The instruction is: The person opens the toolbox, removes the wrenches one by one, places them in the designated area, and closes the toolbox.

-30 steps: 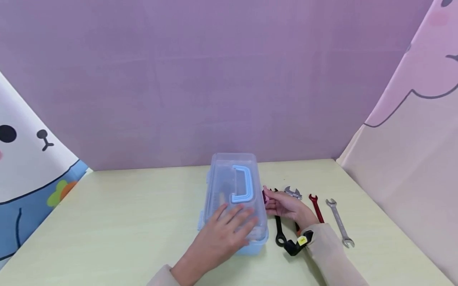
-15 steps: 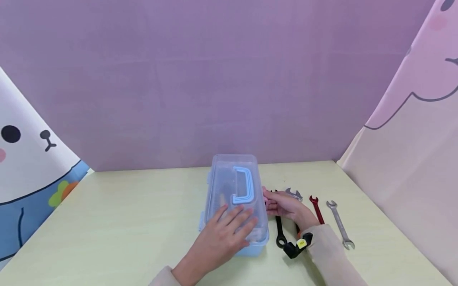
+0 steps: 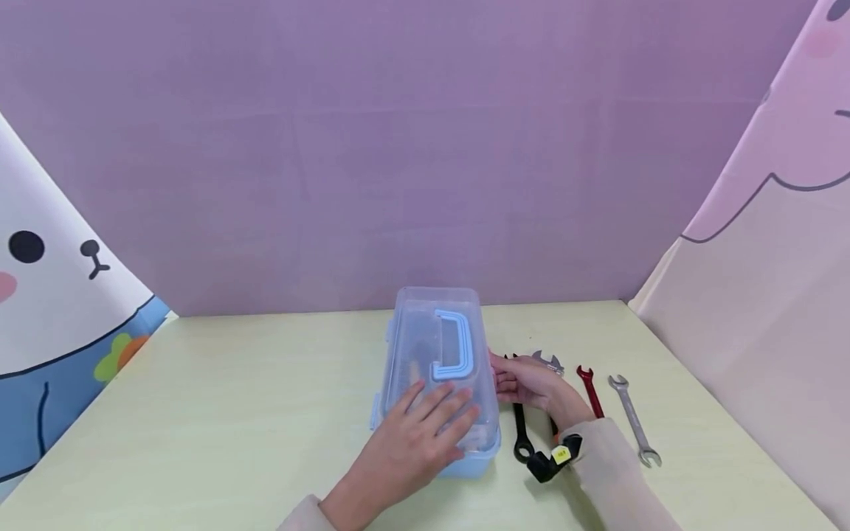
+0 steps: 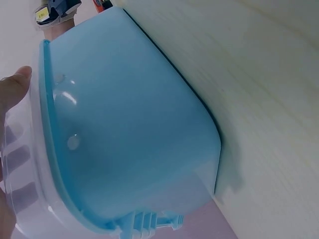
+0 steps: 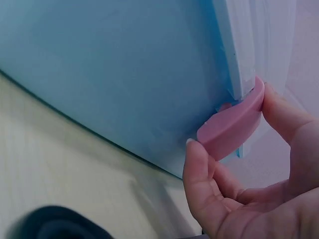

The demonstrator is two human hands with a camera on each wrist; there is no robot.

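Note:
A light-blue storage box (image 3: 434, 354) with a clear lid and a blue handle (image 3: 453, 348) stands mid-table. My left hand (image 3: 425, 428) lies flat on the near end of the lid with its fingers spread; the left wrist view shows the blue box base (image 4: 129, 129) and a fingertip (image 4: 12, 87) at the lid's rim. My right hand (image 3: 514, 382) is at the box's right side. In the right wrist view, the right hand (image 5: 232, 124) pinches a pink latch (image 5: 239, 117) between thumb and finger at the lid's edge of the box (image 5: 124, 74).
Right of the box lie a black wrench (image 3: 520, 435), a silver adjustable wrench (image 3: 548, 361), a red wrench (image 3: 588, 389) and a silver open-end wrench (image 3: 634, 420). Purple and cartoon-printed curtains wall the table (image 3: 232, 413) at the back and on both sides.
My right hand has drawn in against the box's right side, and the pink latch shows less in the head view. The left hand stays on the lid.

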